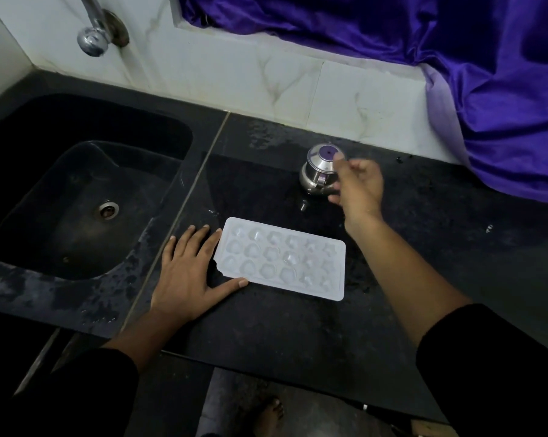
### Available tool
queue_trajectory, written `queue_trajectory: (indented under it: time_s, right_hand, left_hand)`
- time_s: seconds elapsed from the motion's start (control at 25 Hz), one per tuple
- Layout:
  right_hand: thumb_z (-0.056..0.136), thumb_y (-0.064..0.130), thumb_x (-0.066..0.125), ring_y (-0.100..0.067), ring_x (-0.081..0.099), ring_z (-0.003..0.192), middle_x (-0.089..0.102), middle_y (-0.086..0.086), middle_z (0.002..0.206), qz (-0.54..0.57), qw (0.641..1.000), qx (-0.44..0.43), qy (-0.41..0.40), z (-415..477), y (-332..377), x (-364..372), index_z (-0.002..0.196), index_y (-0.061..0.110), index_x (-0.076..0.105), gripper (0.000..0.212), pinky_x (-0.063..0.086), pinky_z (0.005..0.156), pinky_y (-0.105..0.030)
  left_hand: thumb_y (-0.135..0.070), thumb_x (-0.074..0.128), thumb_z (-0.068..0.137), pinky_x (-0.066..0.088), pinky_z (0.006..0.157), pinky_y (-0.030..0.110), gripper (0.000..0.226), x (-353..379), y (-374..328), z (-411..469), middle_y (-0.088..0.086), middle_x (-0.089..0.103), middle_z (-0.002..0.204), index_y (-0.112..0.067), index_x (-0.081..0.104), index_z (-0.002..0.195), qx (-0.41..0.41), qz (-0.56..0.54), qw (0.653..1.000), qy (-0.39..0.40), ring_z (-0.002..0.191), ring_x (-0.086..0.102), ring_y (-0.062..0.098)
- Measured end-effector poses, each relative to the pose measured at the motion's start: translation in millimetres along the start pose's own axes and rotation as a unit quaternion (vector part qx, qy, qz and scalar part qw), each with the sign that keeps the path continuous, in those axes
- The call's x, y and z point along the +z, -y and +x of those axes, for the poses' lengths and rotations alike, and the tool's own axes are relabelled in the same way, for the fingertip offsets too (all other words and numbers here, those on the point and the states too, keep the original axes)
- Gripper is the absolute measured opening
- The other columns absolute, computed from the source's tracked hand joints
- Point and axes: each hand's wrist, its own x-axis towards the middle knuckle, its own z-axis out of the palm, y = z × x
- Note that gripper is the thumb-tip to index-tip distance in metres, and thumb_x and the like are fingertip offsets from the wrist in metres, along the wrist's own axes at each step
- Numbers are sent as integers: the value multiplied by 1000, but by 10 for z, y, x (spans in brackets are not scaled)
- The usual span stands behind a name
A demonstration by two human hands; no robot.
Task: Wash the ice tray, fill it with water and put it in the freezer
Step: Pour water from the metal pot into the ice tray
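A white plastic ice tray [282, 258] with several shaped cells lies flat on the black countertop [297, 326], right of the sink. My left hand [187, 272] rests flat on the counter, fingers spread, its index finger and thumb touching the tray's left end. My right hand [359, 186] hovers just right of a small steel pot [318, 171], fingers loosely bent and blurred; whether it touches the pot is unclear.
A black sink [77, 190] with a drain lies to the left, under a chrome tap [93, 36] on the white tiled wall. Purple cloth [455, 58] drapes over the sill and the counter's far right. The counter is wet in patches.
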Motion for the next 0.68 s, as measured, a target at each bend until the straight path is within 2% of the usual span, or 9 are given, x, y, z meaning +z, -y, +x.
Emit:
queue_trajectory:
  time_s: [0.12, 0.24, 0.4, 0.48, 0.56, 0.68]
  right_hand:
    - [97, 32, 73, -10, 66, 70, 68, -3, 98, 45, 994, -94, 40, -243, 620, -246, 106, 14, 59, 25, 57, 55, -27]
    - [99, 31, 70, -13, 67, 76, 68, -3, 101, 30, 992, -99, 70, -478, 817, -564, 111, 12, 62, 23, 59, 60, -27]
    - [102, 22, 64, -13, 66, 73, 68, -9, 107, -97, 991, 20, 86, -729, -36, -899, 111, 16, 65, 11, 56, 53, -26]
    - [103, 23, 61, -15, 68, 78, 69, -7, 110, -175, 977, 78, 91, -878, -466, -984, 121, 16, 63, 19, 56, 55, -28]
    - [105, 24, 58, -17, 71, 85, 69, -1, 106, -238, 961, 86, 109, -981, -703, -996, 133, 16, 60, 29, 58, 58, -30]
    - [105, 18, 55, -19, 72, 81, 69, 4, 97, -285, 949, 62, 120, -1032, -799, -930, 137, 18, 57, 32, 58, 57, -31]
  left_hand:
    - [-99, 40, 77, 12, 130, 55, 107, 3, -2, -5, 4, 41, 165, -29, 41, 159, -5, 3, 1000, 8, 160, 23, 25]
    - [-100, 36, 77, 10, 131, 54, 105, -21, -12, -15, 4, 39, 167, -32, 45, 156, -8, -8, 1000, 15, 161, 20, 24]
    - [-98, 33, 79, 7, 131, 53, 102, -26, -23, -16, 6, 37, 168, -32, 47, 155, -11, -11, 1000, 21, 161, 19, 24]
    - [-96, 31, 82, 8, 130, 53, 100, -22, -12, -16, 7, 38, 167, -30, 48, 155, -11, -8, 1000, 16, 160, 20, 26]
    - [-92, 31, 86, 8, 130, 54, 96, -19, -1, -23, 8, 39, 167, -28, 49, 155, -9, -8, 1000, 15, 160, 22, 27]
    - [-86, 29, 91, 6, 130, 53, 90, -17, 0, -18, 9, 39, 167, -28, 48, 156, -9, -8, 1000, 25, 160, 21, 28]
